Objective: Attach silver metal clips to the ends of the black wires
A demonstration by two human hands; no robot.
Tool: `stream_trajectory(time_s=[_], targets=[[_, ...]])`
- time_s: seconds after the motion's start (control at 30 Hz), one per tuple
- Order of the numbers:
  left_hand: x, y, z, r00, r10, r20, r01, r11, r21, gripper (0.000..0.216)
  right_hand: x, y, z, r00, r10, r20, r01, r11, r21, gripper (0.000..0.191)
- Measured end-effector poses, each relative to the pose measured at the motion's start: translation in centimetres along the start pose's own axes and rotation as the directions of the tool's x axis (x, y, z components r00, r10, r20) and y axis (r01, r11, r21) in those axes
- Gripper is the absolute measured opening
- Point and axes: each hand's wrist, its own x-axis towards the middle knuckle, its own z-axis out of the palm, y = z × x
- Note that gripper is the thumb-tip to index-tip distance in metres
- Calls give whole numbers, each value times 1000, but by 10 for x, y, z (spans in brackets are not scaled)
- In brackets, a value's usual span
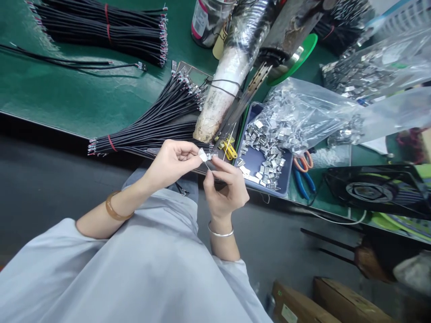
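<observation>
Your left hand (173, 162) has its thumb and forefinger closed on a small white piece (202, 155), pinched by the tips just at the near edge of the bench (60, 92). On your right hand (229, 186), the forefinger is up against the far side of that piece and the thumb is slightly apart below; a thin pale strand (208, 166) runs between them, but you cannot tell whether those fingers grip it.

To your right, a blue-grey tray (287, 183) of small metal parts (269, 166) sits along the bench's near edge, with a yellow tool (230, 150) just beside its left wall. To your left, a bundle of black cables (144, 123) lies slantwise by the same edge, its near end tied with a red band (111, 142).
</observation>
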Motion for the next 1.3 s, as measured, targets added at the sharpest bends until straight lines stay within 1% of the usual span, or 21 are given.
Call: stream_trajectory(time_s=[0.07, 0.1, 0.23, 0.33, 0.43, 0.57, 0.73, 0.87, 0.97, 1.17, 1.23, 1.3], targets=[[-1, 0, 1, 1000, 12, -11, -12, 1000, 1, 16, -1, 1, 1, 1000, -18, -13, 18, 1000, 12, 12], [-1, 0, 2, 1000, 19, -19, -19, 1000, 2, 15, -1, 1, 1, 1000, -5, -24, 6, 1000, 30, 11], [-1, 0, 8, 998, 39, -54, -40, 999, -27, 13, 0, 0, 3, 993, 111, -29, -109, 991, 73, 10], [0, -1, 12, 995, 39, -90, -42, 999, -31, 13, 4, 0, 3, 990, 144, -3, -144, 987, 72, 10], [-1, -2, 13, 991, 55, -125, -53, 998, 24, 13, 8, 0, 3, 986, 167, 13, -167, 983, 70, 6], [-3, -1, 14, 986, 89, -140, -78, 994, 82, 15, 13, -2, 2, 987, 162, 3, -162, 985, 56, 7], [-4, 1, 14, 982, 107, -154, -94, 992, 89, 14, 16, -7, -1, 988, 152, 11, -152, 988, 26, 11], [-4, 3, 14, 987, 89, -135, -75, 992, 102, 14, 15, -6, -1, 987, 159, -2, -158, 985, 67, 13], [-5, 4, 15, 988, 79, -130, -65, 991, 114, 14, 16, -5, -1, 984, 178, 7, -178, 983, 41, 10], [-6, 7, 16, 982, 116, -151, -100, 989, 110, 13, 21, -8, -2, 993, 118, 5, -118, 993, -4, 13], [-6, 7, 16, 983, 115, -145, -102, 990, 99, 13, 19, -9, -2, 994, 112, 0, -112, 994, 10, 14], [-6, 5, 15, 987, 98, -127, -88, 993, 82, 14, 16, -8, -1, 990, 139, -8, -139, 989, 52, 12]])
